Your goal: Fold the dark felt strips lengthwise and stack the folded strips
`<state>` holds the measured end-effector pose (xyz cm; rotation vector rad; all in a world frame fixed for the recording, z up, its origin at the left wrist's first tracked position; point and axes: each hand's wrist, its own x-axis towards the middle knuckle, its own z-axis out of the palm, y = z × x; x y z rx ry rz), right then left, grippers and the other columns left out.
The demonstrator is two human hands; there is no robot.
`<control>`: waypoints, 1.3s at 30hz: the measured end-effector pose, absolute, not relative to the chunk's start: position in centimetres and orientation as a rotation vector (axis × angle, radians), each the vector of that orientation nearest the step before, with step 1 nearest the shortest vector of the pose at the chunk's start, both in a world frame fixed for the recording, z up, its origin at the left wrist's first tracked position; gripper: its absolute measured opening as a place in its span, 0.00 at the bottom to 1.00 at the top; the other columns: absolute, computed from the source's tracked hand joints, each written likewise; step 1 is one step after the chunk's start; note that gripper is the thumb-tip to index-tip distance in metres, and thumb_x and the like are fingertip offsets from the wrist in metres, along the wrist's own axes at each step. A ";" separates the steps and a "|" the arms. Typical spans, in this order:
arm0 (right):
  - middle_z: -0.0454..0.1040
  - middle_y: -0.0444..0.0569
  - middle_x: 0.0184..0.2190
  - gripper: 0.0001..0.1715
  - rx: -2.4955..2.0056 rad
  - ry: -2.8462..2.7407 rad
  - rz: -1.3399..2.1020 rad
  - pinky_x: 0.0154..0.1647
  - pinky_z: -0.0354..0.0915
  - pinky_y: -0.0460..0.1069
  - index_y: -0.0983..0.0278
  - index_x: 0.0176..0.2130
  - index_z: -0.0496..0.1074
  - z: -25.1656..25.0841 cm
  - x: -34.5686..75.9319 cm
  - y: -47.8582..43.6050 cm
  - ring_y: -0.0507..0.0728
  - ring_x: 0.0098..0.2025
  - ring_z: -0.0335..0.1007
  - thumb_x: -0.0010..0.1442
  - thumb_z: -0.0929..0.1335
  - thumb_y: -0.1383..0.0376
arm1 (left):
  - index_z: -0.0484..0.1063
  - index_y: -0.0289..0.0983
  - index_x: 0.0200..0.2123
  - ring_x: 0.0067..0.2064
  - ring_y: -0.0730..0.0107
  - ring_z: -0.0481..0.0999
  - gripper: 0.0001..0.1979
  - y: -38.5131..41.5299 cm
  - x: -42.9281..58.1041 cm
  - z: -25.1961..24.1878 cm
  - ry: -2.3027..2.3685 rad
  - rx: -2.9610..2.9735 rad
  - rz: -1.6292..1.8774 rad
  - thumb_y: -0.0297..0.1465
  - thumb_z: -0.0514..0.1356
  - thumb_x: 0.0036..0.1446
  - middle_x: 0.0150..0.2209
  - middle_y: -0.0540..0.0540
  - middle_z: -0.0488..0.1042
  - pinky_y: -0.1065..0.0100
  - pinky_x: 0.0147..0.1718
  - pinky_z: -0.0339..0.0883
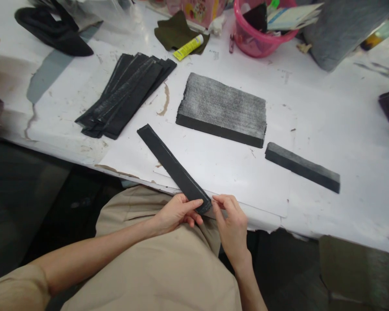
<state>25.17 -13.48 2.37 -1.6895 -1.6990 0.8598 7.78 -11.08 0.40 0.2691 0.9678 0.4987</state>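
Note:
A long black strip (175, 166), with a shiny line along one edge, reaches over the table's front edge. My left hand (178, 211) grips its near end, thumb on top and fingers beneath. At the corner of that end, my right hand (230, 216) is pinched, thumb against forefinger; whatever lies between those fingertips is too small to make out. Beyond the strip sits a stack of black-edged grey rectangular pieces (223, 106). A narrow stack of similar strips (303, 166) lies to its right. More black strips (129, 95) are fanned in a pile at the left.
The white table (327, 116) has a worn front edge close to my lap. Toward the back are a yellow tube (188, 47) on an olive scrap (171, 30), a pink basket (259, 45) of odds and ends, and a black fabric item (52, 30). A grey roll-like object (340, 34) stands back right.

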 end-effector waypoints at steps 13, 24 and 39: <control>0.72 0.46 0.36 0.05 -1.709 -2.049 0.578 0.40 0.61 0.47 0.62 0.40 0.71 2.2 23.8 -12.3 0.53 0.39 0.69 0.66 0.64 0.67 | 0.72 0.29 0.38 0.21 0.72 0.75 0.24 -11.5 7.9 -0.3 0.941 0.371 0.508 0.45 0.68 0.48 0.24 0.44 0.76 0.78 0.16 0.65; 0.71 0.45 0.32 0.07 -1.748 -2.277 0.495 0.38 0.58 0.48 0.62 0.34 0.70 2.4 23.5 -11.7 0.54 0.36 0.67 0.64 0.65 0.71 | 0.72 0.29 0.33 0.17 0.73 0.72 0.28 -11.6 8.2 0.0 0.956 0.472 0.487 0.51 0.67 0.45 0.19 0.42 0.76 0.77 0.16 0.65; 0.67 0.44 0.28 0.07 -1.781 -2.236 0.379 0.32 0.56 0.48 0.62 0.31 0.66 1.9 23.6 -11.9 0.53 0.30 0.64 0.61 0.63 0.71 | 0.71 0.29 0.36 0.19 0.72 0.74 0.27 -11.5 8.2 -0.1 0.902 0.471 0.480 0.49 0.67 0.47 0.19 0.44 0.75 0.77 0.17 0.66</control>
